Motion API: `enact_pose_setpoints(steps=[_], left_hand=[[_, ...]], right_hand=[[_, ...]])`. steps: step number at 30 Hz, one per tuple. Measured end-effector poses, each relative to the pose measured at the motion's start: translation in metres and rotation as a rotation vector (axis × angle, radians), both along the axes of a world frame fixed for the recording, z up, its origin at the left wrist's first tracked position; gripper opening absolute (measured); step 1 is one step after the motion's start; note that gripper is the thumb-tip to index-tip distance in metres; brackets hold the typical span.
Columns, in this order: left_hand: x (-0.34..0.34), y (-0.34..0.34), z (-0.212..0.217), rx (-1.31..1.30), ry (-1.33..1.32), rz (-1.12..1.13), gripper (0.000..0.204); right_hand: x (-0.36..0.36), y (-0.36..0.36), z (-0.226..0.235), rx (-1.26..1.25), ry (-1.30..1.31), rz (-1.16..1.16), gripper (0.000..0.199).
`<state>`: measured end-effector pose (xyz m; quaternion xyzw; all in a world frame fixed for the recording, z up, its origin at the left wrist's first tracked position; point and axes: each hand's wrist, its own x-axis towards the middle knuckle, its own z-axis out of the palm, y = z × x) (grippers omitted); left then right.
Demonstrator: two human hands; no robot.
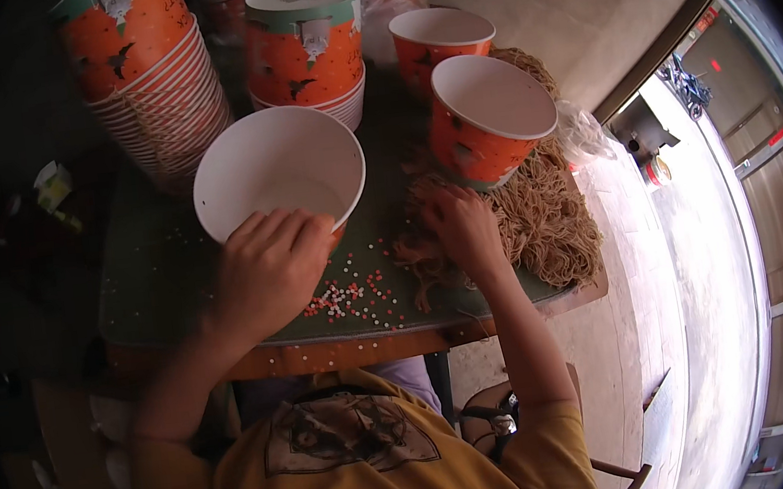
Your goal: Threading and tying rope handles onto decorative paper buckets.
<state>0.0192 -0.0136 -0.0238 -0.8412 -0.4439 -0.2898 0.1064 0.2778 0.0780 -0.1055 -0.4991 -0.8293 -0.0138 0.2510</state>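
The desk (153,272) carries everything, and across its right side lies the heap of dry noodles (543,218) — light, brittle strands that I judge will snap if squeezed, so best lifted loosely from underneath; the big white-lined paper cup (277,175) stands open just left of them, thin-walled and easily dented, safest held at its rim; my left hand (269,268) curls over that near rim, gripping it; my right hand (462,227) rests fingers-down in the noodles' edge; small coloured beads (354,297) scatter between.
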Motion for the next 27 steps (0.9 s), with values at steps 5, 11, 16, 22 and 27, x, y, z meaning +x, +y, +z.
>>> enact_pose_setpoints(steps=[5,11,16,22,27], left_hand=[[-0.003,0.001,-0.002,0.044,0.021,0.022,0.018],[-0.004,0.001,0.001,0.019,-0.061,-0.004,0.023],[-0.003,-0.002,0.01,0.025,-0.228,-0.082,0.041],[-0.023,-0.032,0.011,0.079,-0.299,-0.159,0.036],[-0.049,-0.067,0.017,0.051,-0.095,-0.085,0.02]], right_hand=[[-0.006,0.003,0.007,-0.145,0.16,0.01,0.01],[-0.022,-0.016,0.046,-0.427,0.634,0.182,0.008],[-0.054,-0.038,0.07,-0.355,0.893,0.451,0.007],[-0.093,-0.08,0.089,-0.733,0.978,0.634,0.006],[-0.117,-0.113,0.077,-1.007,1.04,0.64,0.007]])
